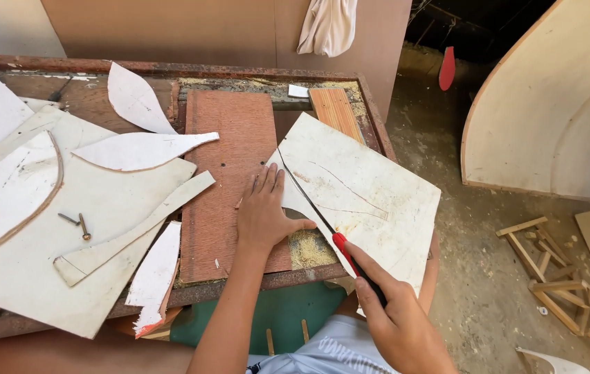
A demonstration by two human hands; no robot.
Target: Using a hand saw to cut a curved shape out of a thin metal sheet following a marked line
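**Flat palm steadies the sheet while the blade runs its line**

The left hand (261, 215) lies spread and empty on the white sheet (371, 197), pinning it to the counter (253, 277) so it cannot shift. The sheet overhangs the counter's edge, giving the blade room. The right hand (398, 322) is clenched around the red-handled saw (340, 244), its thin blade following a curve.
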